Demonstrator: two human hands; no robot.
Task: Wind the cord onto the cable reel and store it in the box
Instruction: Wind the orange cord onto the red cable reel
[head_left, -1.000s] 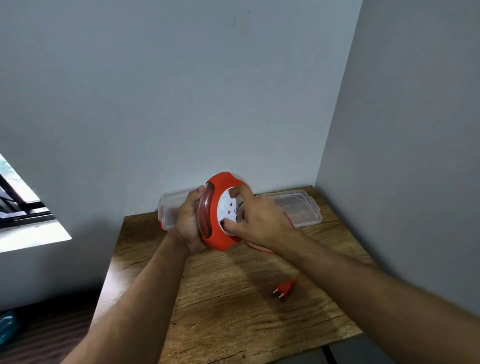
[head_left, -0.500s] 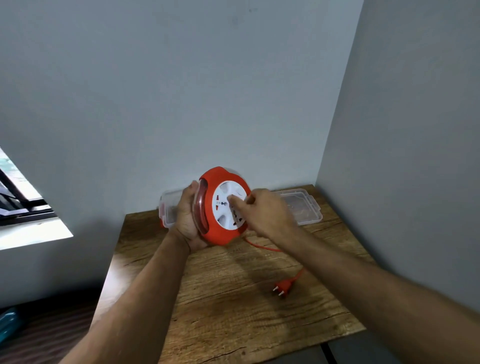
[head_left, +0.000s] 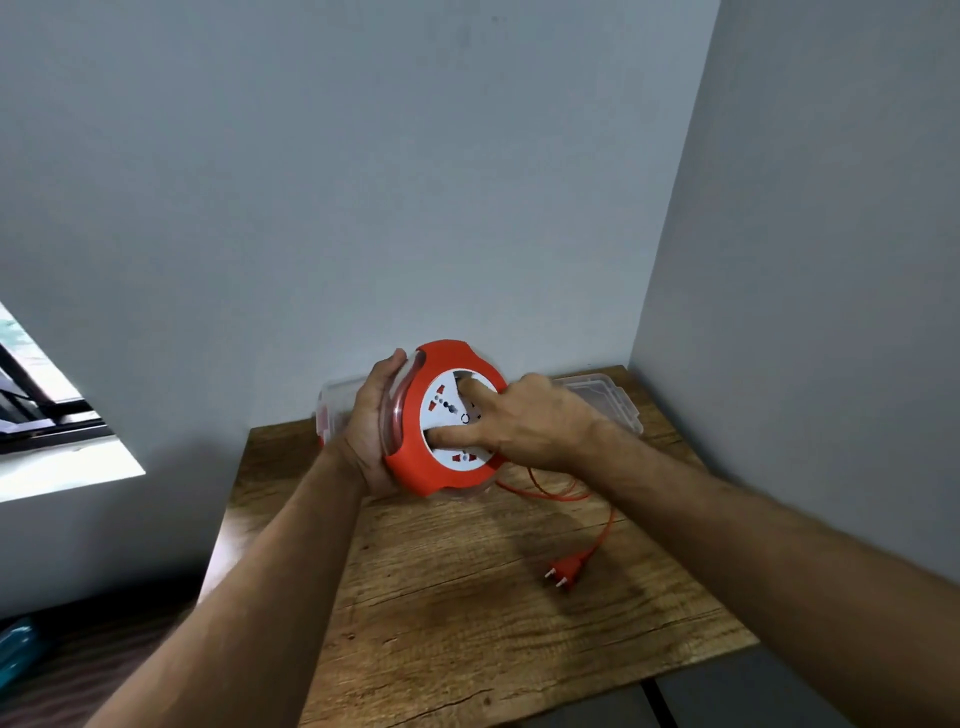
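Note:
An orange cable reel (head_left: 415, 457) with a white socket face is held upright above the wooden table (head_left: 467, 613). My left hand (head_left: 370, 431) grips its clear back rim from the left. My right hand (head_left: 524, 421) presses thumb and fingers into the white face. A short length of orange cord (head_left: 605, 525) loops from under the reel across the table to an orange plug (head_left: 566, 569) lying on the wood. A clear plastic box (head_left: 608, 397) stands against the back wall, partly hidden behind the reel and hands.
Grey walls close the table in at the back and right. The table's left edge drops to a dark floor, and a window sits at far left. A blue object (head_left: 15, 649) lies on the floor at lower left.
My right hand has shifted around the white face, which has turned. The loose cord has shortened and its loop lies nearer the reel. The plug has barely moved.

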